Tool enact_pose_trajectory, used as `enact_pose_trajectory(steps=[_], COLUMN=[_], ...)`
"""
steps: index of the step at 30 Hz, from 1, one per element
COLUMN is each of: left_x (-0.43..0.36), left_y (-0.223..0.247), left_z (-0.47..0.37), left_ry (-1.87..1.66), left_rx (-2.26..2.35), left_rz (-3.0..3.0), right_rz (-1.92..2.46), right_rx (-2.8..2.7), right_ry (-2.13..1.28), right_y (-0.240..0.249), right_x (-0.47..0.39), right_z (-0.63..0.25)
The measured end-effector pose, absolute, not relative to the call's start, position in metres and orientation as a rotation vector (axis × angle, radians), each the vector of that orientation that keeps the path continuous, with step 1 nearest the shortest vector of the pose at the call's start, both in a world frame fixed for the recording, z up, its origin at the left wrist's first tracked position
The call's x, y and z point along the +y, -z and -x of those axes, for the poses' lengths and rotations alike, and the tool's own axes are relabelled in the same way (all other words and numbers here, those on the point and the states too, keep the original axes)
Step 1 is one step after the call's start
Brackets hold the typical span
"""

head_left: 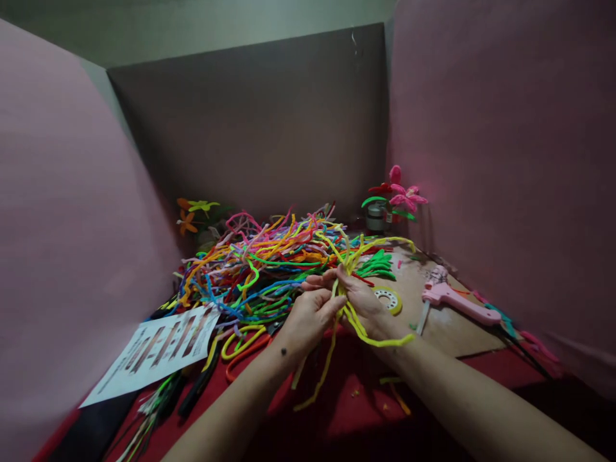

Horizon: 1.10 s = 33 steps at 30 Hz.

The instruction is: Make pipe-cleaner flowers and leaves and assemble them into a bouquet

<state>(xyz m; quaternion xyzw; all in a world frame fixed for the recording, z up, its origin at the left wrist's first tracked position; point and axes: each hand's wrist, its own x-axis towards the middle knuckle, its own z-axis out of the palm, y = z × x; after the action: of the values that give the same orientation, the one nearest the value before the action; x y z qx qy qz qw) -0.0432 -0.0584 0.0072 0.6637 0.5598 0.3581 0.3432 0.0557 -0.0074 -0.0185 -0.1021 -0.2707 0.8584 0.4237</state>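
My left hand (312, 313) and my right hand (362, 300) meet near the middle of the view. Between them is a bundle of yellow pipe cleaners (355, 256), whose ends fan out above and hang below the fingers. The left thumb and fingers pinch the bundle, and the right fingers close round it from the other side. Directly behind the hands lies a large heap of multicoloured pipe cleaners (274, 256). Green looped pieces (378, 265) lie just beyond my right hand.
A pink glue gun (459, 304) and a yellow-rimmed tape roll (387, 299) rest on a board (443, 340) at the right. A printed sheet (154, 350) and scissors (248, 340) lie left. Pink flowers (407, 197) stand at the back; pink panels flank the table.
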Motion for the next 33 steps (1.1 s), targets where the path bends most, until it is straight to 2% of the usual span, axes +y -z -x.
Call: enact_pose_trajectory(steps=[13, 25, 29, 33], left_x=[-0.066, -0.072, -0.074, -0.071], left_y=[0.017, 0.017, 0.02, 0.025], left_z=[0.035, 0.034, 0.033, 0.033], left_ry=[-0.819, -0.725, -0.798, -1.043], left_rx=[1.605, 1.699, 1.628, 1.389], left_rz=[-2.019, -2.114, -2.016, -1.65], right_rz=[0.192, 0.291, 0.279, 0.26], right_rx=[-0.848, -0.715, -0.71, -0.682], right_ry=[-2.052, -2.13, -2.119, -2.111], right_y=[0.029, 0.028, 0.028, 0.023], right_x=[-0.007, -0.008, -0.007, -0.009], right_z=[-0.057, -0.059, -0.06, -0.061])
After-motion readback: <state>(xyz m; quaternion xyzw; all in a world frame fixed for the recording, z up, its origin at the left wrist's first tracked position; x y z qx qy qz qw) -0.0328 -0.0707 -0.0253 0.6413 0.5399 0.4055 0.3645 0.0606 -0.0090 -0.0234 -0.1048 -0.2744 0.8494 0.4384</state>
